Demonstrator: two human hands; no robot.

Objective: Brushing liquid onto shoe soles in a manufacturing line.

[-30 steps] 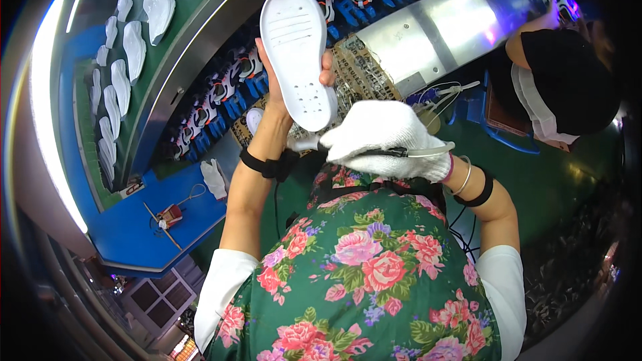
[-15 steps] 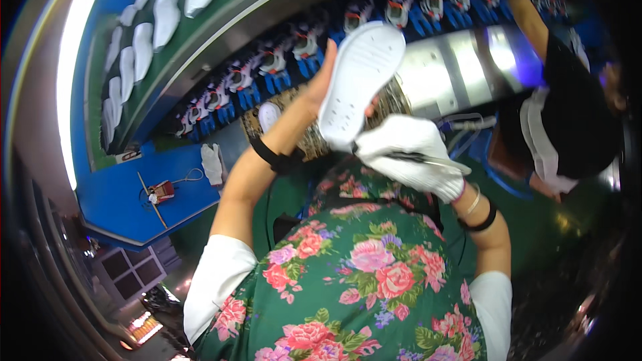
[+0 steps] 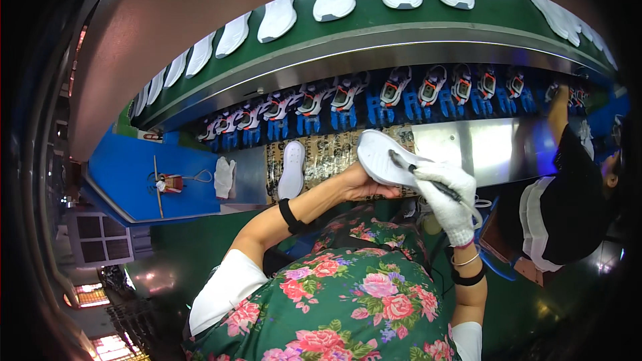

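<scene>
A white shoe sole (image 3: pixel 378 154) rests in my bare left hand (image 3: pixel 361 183), tilted over the work surface. My left fingers curl around its lower edge. My right hand (image 3: pixel 447 194), in a white knitted glove, is closed on a slim brush (image 3: pixel 401 160) with a dark tip. That tip lies against or just over the sole's face; contact is hard to tell. Left of my hands, a second white sole (image 3: pixel 291 168) lies on the taped brown cardboard (image 3: pixel 328 154).
Behind runs a line of shoe uppers (image 3: pixel 344 93) on blue holders. Above it, a green belt (image 3: pixel 301 32) carries several white soles. A blue table (image 3: pixel 134 184) at left holds a white glove (image 3: pixel 225 177). At right a co-worker in black (image 3: pixel 575 207) reaches toward the line.
My left hand has brought the sole down from a raised, upright pose to a flatter tilt. The brush has shifted from the sole's near end onto its face. The view has turned.
</scene>
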